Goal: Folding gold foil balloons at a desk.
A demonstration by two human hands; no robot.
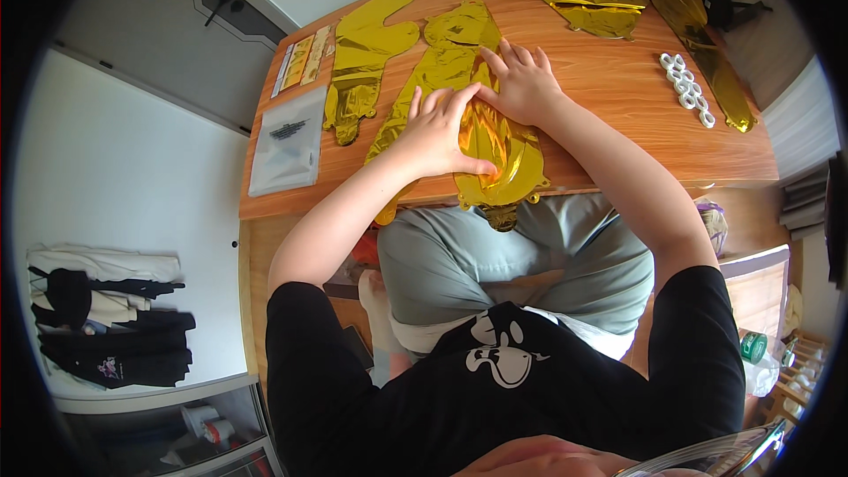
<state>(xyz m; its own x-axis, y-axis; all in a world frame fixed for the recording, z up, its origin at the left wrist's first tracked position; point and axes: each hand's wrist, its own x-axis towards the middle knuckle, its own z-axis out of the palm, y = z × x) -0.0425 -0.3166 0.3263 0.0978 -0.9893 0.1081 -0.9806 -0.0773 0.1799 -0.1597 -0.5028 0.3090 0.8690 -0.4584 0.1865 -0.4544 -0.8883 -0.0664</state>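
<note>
Left hand (439, 134), right hand (523, 81), both flat on gold foil balloon (495, 155)

Both bare forearms reach forward from the lower edge and converge at the middle. The left hand (435, 134) lies palm down, fingers spread (thumb stretched toward the body). The right hand (523, 81) lies flat just beyond it, fingers splayed, the two hands touching.

Clear zip bag (286, 143) & white tape rolls (686, 88) on wooden table (618, 79).

Foil balloon (495, 155) on table (618, 88); pouch (287, 141) left
</note>
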